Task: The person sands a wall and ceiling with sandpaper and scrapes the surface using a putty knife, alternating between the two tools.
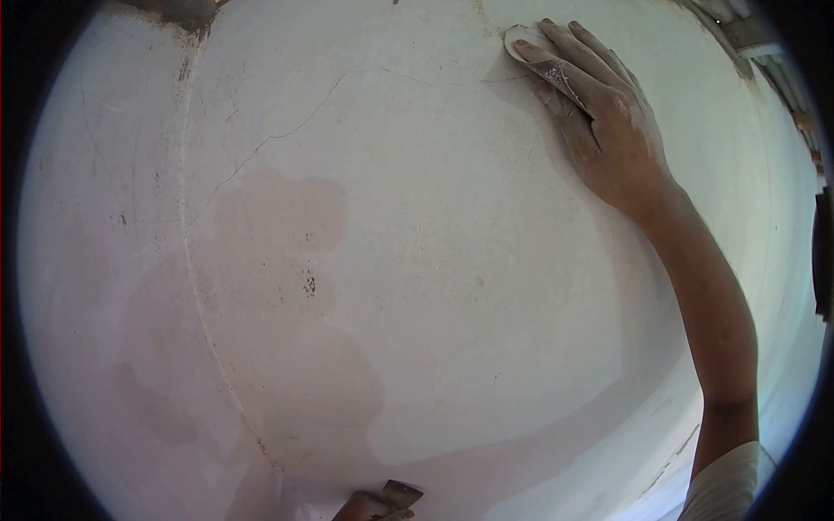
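Observation:
High on a pale plastered wall (pixel 434 260), my right hand (pixel 612 117) presses a folded piece of sandpaper (pixel 565 80) against the surface. One finger lies over the sheet's pale edge and the others stretch along the wall; white dust coats the fingers. At the bottom edge of the view, my left hand (pixel 363 506) is closed around a putty knife (pixel 403 494) with a dark, flat blade. Most of that hand and the tool's handle are cut off by the frame.
A thin crack (pixel 300 128) runs across the upper wall. To the left, a rough vertical corner line (pixel 185 174) descends, with a broken dark patch (pixel 178 10) at its top. Dark specks (pixel 309 282) mark the middle. Roof beams (pixel 749 36) show at upper right.

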A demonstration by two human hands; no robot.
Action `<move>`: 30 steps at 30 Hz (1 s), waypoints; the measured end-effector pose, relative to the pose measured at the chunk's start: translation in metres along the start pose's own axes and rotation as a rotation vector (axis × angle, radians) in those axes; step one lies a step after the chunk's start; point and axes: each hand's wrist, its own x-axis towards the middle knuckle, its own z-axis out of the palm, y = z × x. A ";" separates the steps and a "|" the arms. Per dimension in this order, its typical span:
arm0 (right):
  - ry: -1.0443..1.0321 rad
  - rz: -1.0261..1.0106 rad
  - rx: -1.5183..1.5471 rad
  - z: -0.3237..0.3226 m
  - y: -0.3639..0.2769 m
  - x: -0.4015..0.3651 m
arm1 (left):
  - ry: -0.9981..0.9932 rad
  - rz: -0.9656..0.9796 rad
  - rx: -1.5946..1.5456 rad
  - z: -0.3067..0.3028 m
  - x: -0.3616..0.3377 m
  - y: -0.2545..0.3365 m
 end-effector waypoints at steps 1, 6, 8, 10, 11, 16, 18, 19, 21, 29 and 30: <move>0.003 -0.002 0.000 0.000 0.000 0.000 | 0.003 0.017 -0.006 0.000 0.000 -0.001; -0.004 0.001 0.003 0.000 0.000 0.000 | -0.027 0.045 0.025 -0.003 0.002 0.000; -0.013 0.005 -0.006 0.001 0.000 0.000 | -0.028 0.050 0.037 -0.004 0.002 -0.002; -0.039 0.003 0.012 -0.002 -0.003 0.001 | -0.029 0.045 0.089 -0.004 0.001 -0.005; -0.052 0.003 0.020 -0.005 -0.004 0.002 | -0.019 0.029 0.056 -0.003 0.001 -0.005; -0.189 0.028 0.102 -0.025 0.009 0.015 | -0.015 0.073 0.011 -0.003 0.000 -0.014; -0.240 0.075 0.046 -0.022 0.028 0.025 | -0.035 0.112 0.091 -0.006 0.001 -0.020; -0.224 0.084 0.011 -0.020 0.037 0.029 | -0.046 0.131 0.131 -0.007 0.001 -0.021; -0.192 0.105 -0.063 -0.020 0.049 0.032 | -0.031 0.053 0.082 -0.005 -0.001 -0.016; -0.071 0.048 -0.087 -0.037 0.048 -0.049 | -0.065 0.139 0.142 -0.008 0.001 -0.029; -0.097 0.072 -0.062 -0.045 0.042 -0.059 | -0.054 0.219 0.199 -0.008 0.002 -0.034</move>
